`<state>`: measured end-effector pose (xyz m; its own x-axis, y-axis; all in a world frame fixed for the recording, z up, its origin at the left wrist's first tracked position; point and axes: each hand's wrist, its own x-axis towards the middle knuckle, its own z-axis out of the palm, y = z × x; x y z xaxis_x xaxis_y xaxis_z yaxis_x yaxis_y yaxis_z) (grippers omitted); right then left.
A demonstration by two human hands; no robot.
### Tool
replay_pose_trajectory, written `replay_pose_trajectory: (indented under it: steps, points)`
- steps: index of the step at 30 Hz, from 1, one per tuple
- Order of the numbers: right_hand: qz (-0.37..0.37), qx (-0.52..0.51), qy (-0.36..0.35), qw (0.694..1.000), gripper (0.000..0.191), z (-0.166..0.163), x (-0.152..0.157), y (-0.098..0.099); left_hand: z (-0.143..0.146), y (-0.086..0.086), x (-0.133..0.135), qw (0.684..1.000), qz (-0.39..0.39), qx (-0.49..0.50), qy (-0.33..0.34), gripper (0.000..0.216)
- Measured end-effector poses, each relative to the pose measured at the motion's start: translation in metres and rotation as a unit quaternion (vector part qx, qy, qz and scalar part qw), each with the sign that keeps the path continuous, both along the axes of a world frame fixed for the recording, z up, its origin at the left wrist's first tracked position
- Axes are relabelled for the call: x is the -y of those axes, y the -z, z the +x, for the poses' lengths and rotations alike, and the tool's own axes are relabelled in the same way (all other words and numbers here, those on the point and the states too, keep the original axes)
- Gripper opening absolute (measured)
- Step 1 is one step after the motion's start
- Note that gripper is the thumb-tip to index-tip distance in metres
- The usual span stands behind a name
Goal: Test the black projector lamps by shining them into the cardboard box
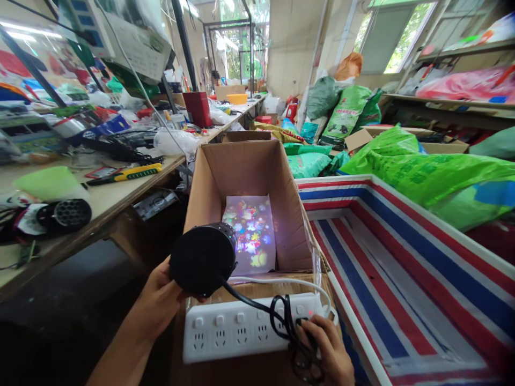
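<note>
Two closed hands: left hand (161, 300) around black projector lamp (202, 259), right hand (328, 348) gripping its plug (304, 327).

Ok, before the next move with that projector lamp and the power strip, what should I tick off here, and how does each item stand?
1. Left hand grips the black projector lamp: ok.
2. Lamp lit, coloured pattern showing on the white sheet inside the cardboard box: ok.
3. Right hand on the plug at the power strip: ok.
4. Strip's red indicator glowing: ok.
5. Plug fully seated: cannot tell, hand covers it.
6. Black cord free of tangles: not ok, looped over the strip.
</note>
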<state>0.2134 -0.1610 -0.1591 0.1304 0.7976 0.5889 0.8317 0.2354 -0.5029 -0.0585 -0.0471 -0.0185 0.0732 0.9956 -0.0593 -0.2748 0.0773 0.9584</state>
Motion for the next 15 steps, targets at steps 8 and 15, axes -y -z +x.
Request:
replay_pose_trajectory:
  steps: [8,15]
  points:
    - [0.013,0.023,-0.001,1.0,0.015,0.0027,0.0,0.0029,-0.0024,0.0009,0.0021,1.0,-0.013,0.001,0.012,0.031]
    - [-0.007,0.022,-0.003,1.0,0.019,0.0016,0.002,0.0038,-0.001,-0.0044,0.0027,1.0,-0.015,0.024,-0.005,0.036]
